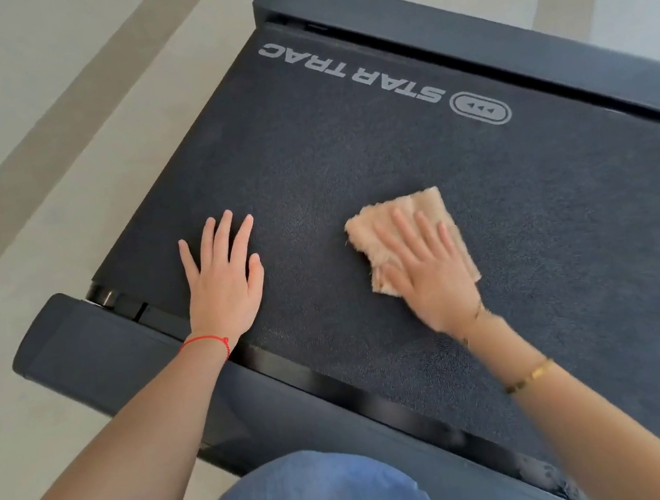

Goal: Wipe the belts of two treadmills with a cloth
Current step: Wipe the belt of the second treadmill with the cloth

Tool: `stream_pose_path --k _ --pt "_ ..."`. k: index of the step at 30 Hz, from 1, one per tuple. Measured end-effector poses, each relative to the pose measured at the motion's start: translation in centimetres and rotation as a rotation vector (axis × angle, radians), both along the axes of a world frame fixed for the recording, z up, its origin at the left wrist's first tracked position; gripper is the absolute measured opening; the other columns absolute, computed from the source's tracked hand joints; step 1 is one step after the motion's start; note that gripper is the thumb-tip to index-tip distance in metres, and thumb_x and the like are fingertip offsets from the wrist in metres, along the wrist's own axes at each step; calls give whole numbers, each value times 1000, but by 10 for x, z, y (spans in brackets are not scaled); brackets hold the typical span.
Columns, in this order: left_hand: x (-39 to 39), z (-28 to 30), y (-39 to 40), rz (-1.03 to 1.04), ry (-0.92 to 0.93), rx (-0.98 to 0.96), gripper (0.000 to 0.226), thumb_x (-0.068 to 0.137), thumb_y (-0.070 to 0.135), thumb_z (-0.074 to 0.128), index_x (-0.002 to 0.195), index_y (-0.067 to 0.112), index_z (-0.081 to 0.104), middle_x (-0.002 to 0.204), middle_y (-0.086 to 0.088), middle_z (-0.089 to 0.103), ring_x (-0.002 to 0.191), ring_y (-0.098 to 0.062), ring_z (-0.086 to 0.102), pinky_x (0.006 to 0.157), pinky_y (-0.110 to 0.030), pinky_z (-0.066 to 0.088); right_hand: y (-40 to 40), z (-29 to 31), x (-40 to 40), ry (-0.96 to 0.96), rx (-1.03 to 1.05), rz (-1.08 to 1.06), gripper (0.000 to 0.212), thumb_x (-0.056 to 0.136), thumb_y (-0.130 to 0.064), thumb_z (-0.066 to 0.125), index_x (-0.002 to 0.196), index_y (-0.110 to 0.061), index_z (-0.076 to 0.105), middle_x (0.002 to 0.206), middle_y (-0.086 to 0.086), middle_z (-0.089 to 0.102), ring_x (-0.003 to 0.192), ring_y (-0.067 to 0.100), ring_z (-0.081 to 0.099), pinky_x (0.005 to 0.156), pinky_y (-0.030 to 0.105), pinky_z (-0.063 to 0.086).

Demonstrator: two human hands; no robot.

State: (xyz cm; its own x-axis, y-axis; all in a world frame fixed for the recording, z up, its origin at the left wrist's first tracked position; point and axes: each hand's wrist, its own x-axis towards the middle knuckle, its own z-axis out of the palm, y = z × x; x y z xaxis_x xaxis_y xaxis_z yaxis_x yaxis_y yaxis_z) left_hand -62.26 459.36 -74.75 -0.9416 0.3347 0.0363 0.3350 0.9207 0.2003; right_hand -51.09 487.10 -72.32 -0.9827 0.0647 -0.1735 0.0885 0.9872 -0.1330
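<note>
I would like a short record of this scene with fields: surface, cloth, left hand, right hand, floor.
surface: black textured treadmill belt with grey STAR TRAC lettering
cloth: beige fuzzy cloth, flat on the belt
left hand: left hand flat on the belt, fingers spread, holds nothing
right hand: right hand presses the cloth with straight fingers
floor: pale tiled floor

Black treadmill belt (347, 152) on pale floor (15, 105) bears a tan cloth (400, 212)

Both hands lie flat on the belt (350, 168), right hand (427, 273) pressing cloth (401, 217).
</note>
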Motion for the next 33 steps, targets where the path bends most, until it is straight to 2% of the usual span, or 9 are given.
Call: stream_pose_path --k 6,10,14,17,20,23,25,29,33 --pt "-1 -2 -2 -15 9 -10 55 103 33 31 157 24 25 163 -8 24 153 -29 16 120 -64 11 -4 -5 -41 34 -34 -245 54 106 -42 18 157 -34 2 166 -4 -5 152 27 -9 121 44 -13" --pt "-2 -5 -2 -22 34 1 54 103 32 33 156 25 27 162 -7 26 152 -28 17 120 -64 10 -43 -6 -14 49 -54 -135 54 106 -43 17 157 -33 5 166 -3 -1 152 29 -8 120 42 -16" --pt "2 -5 -6 -35 52 33 53 103 30 37 155 24 29 162 -7 27 152 -28 18 119 -64 12 -83 -2 43 44 -71 46 54 104 -46 18 156 -32 16 165 -4 10 152 31 2 123 48 0" --pt "1 -5 -8 -52 38 55 53 103 29 38 155 23 30 163 -8 26 152 -28 18 119 -64 10 -70 0 77 18 -80 61 54 104 -49 15 156 -35 13 164 -9 6 152 25 -1 124 44 -2" --pt "3 -4 -9 -45 24 83 52 103 28 38 155 23 31 163 -8 25 152 -28 16 120 -63 7 -31 -2 89 21 -21 -126 53 104 -48 16 154 -36 2 163 -9 -6 152 25 -8 123 42 -8" --pt "3 -2 -9 -44 26 100 52 103 28 38 154 22 32 162 -9 26 152 -29 17 120 -64 7 3 -1 79 21 -58 -438 53 106 -42 20 156 -34 2 165 -4 -8 152 26 -10 122 44 -10" --pt "4 0 -8 -45 16 100 52 103 28 37 154 22 33 162 -10 26 152 -29 16 120 -64 7 3 0 71 27 -89 -521 53 107 -41 19 157 -34 2 165 -3 -7 152 27 -11 121 43 -13" --pt "6 3 -5 -49 1 67 53 104 27 36 156 20 30 163 -11 24 153 -31 14 120 -65 6 -45 -4 79 18 -21 -288 54 106 -41 20 156 -34 3 165 -3 -7 152 29 -11 119 41 -17" --pt "6 7 3 -96 -21 51 53 104 25 38 156 16 29 163 -12 24 153 -32 14 119 -66 7 -67 -6 89 52 -55 -89 53 105 -46 21 156 -35 12 165 -8 2 152 25 -6 122 43 -9"
